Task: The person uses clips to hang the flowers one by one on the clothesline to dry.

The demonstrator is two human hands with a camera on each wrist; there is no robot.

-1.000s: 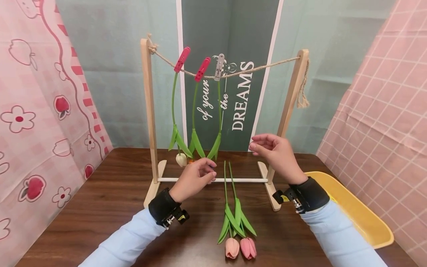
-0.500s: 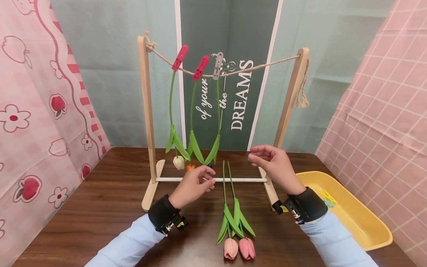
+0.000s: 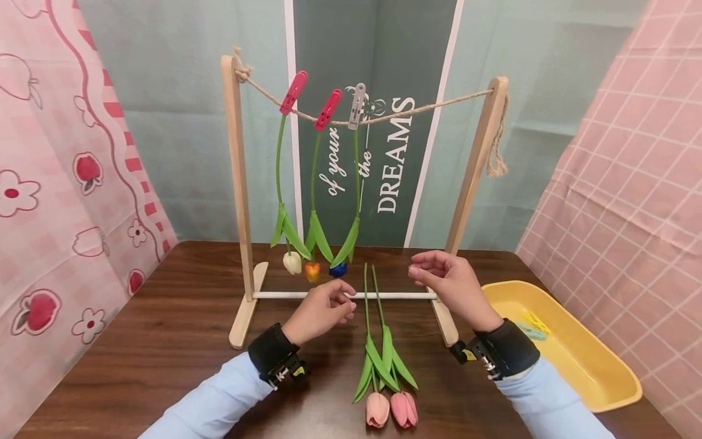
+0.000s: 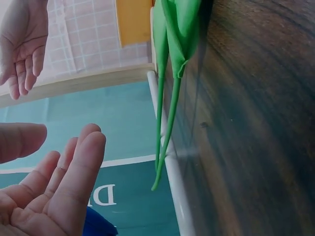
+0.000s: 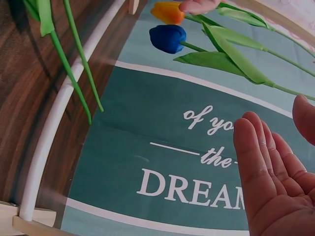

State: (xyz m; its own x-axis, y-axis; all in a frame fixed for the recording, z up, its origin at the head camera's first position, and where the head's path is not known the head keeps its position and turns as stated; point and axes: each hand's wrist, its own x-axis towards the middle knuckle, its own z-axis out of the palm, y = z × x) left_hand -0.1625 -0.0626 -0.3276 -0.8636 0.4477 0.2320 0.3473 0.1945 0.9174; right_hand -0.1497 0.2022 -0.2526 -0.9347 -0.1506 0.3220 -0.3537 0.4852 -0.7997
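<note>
1. 2 pink tulips (image 3: 386, 366) lie side by side on the table (image 3: 164, 341), just in front of the rack's white bottom rod (image 3: 395, 296). Long axis runs near-to-far: blooms point toward the person, stem tips point away and cross the rod.
2. Left hand (image 3: 320, 308) hovers just left of the stems, near the rod; fingers loosely bent, holding nothing. Left wrist view shows the fingers straight-ish w/ the thumb apart.
3. Right hand (image 3: 450, 283) hovers right of the stem tips, above the rod's right end; fingers relaxed, spread a little, nothing held. Right wrist view agrees: flat palm, empty.
4. Wooden rack (image 3: 236, 183): 2 uprights, 1 twine line (image 3: 433, 108) sagging between them.
5. 3 pegs on the twine: 2 red (image 3: 293, 92), 1 grey (image 3: 358, 105). Each clips 1 tulip by the stem, hung bloom down: 1 white (image 3: 292, 262), 1 orange (image 3: 312, 271), 1 blue (image 3: 338, 269).
6. Dark green poster (image 3: 384, 61) behind the rack; readable: "of your", "the", "DREAMS".
7. 1 yellow tray (image 3: 603, 372) on the table's right side, small clips in it, too small to count.
</note>
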